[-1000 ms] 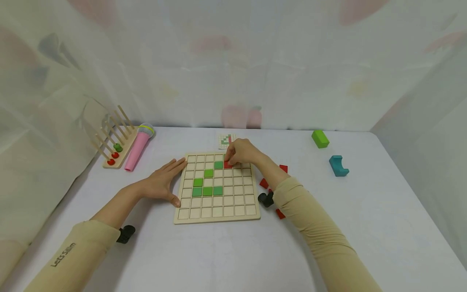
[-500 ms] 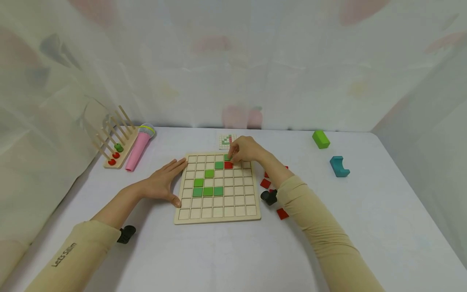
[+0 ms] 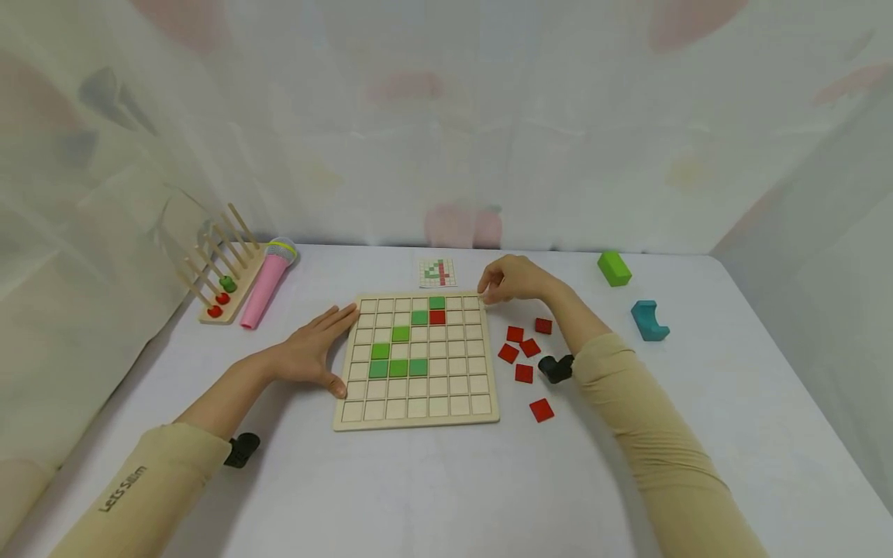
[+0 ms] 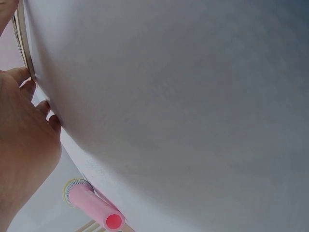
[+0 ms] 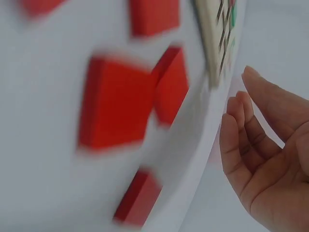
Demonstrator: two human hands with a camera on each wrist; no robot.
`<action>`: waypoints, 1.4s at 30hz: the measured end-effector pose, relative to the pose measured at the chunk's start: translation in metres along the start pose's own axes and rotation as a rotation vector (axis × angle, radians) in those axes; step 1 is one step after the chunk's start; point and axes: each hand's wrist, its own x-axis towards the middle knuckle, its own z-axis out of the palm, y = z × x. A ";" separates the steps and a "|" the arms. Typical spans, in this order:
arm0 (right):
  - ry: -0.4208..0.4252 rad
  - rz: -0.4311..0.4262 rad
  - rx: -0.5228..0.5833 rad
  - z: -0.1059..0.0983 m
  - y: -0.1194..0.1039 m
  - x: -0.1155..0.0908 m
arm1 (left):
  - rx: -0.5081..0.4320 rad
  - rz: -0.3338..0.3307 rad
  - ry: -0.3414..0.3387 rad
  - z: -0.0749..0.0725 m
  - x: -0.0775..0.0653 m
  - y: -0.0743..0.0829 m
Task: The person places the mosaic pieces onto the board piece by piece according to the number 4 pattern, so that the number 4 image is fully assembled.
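My left hand (image 3: 307, 353) lies at the left side of a pale wooden grid board (image 3: 417, 425), its fingers and thumb spread along the edge. On the board sit several green square tiles (image 3: 398, 368) in a stepped pattern, and one red tile (image 3: 437, 317) just in front of the farthest green one. At the board's far right corner hovers my right hand (image 3: 516, 279). The right wrist view shows this hand (image 5: 270, 159) with loosely bent fingers, thumb apart from them and nothing between. Several loose red tiles (image 3: 524, 373) lie right of the board.
A small pattern card (image 3: 437, 273) lies behind the board. A pegged wooden stand (image 3: 233, 298) and a pink toy microphone (image 3: 263, 291) are at the back left. Toward the back right are a green block (image 3: 614, 268) and a teal curved block (image 3: 649, 321).
My right hand has let go of the red tile in the grid and moved right, off the tiles to the board's corner. My left hand has stayed in place.
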 end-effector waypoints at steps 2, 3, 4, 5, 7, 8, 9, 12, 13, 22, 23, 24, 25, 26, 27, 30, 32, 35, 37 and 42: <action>-0.017 0.021 0.003 -0.005 0.009 -0.006 | 0.002 0.000 0.000 0.000 0.000 0.000; -0.026 0.031 0.005 -0.007 0.013 -0.008 | 0.004 0.001 0.000 0.000 0.000 0.000; -0.036 0.041 0.004 -0.009 0.018 -0.011 | 0.007 0.001 -0.001 0.000 0.001 0.000; -0.048 0.048 0.005 -0.011 0.023 -0.013 | 0.010 0.000 -0.001 0.001 0.001 -0.001; -0.067 0.054 0.002 -0.015 0.031 -0.017 | 0.014 -0.001 -0.003 0.001 0.001 -0.001; -0.076 0.058 0.006 -0.017 0.035 -0.020 | 0.015 -0.001 -0.003 0.001 0.001 -0.001; -0.085 0.057 0.009 -0.018 0.039 -0.022 | 0.017 -0.001 -0.005 0.001 0.001 -0.001; -0.108 0.064 0.017 -0.023 0.048 -0.028 | 0.018 -0.002 -0.006 0.000 0.000 -0.001; -0.117 0.069 0.020 -0.025 0.051 -0.031 | 0.017 -0.002 -0.006 0.000 0.000 -0.001; -0.206 0.102 0.059 -0.031 0.063 -0.043 | 0.005 -0.002 -0.003 -0.001 0.000 -0.001; -0.209 0.104 0.065 -0.031 0.063 -0.044 | 0.005 -0.001 -0.003 -0.001 0.000 -0.001; -0.211 0.105 0.068 -0.031 0.063 -0.044 | 0.004 0.002 -0.001 -0.001 0.000 -0.001; -0.212 0.104 0.068 -0.031 0.063 -0.045 | 0.004 0.003 -0.001 0.000 0.000 -0.001; -0.214 0.103 0.068 -0.031 0.063 -0.045 | 0.003 0.006 0.001 0.000 0.000 -0.001; -0.217 0.099 0.067 -0.031 0.063 -0.046 | -0.001 0.012 0.005 0.000 -0.001 -0.001; -0.231 0.086 0.066 -0.031 0.063 -0.046 | -0.018 0.020 0.012 0.000 -0.001 0.000; -0.244 0.079 0.071 -0.031 0.064 -0.047 | -0.025 0.024 0.017 0.000 -0.001 0.001; -0.259 0.073 0.087 -0.031 0.065 -0.049 | -0.024 0.013 0.013 -0.001 -0.001 0.002; -0.263 0.064 0.087 -0.030 0.066 -0.049 | -0.021 0.013 0.011 -0.002 -0.001 0.002; -0.275 0.042 0.086 -0.028 0.066 -0.048 | -0.023 0.025 0.017 -0.001 -0.002 0.002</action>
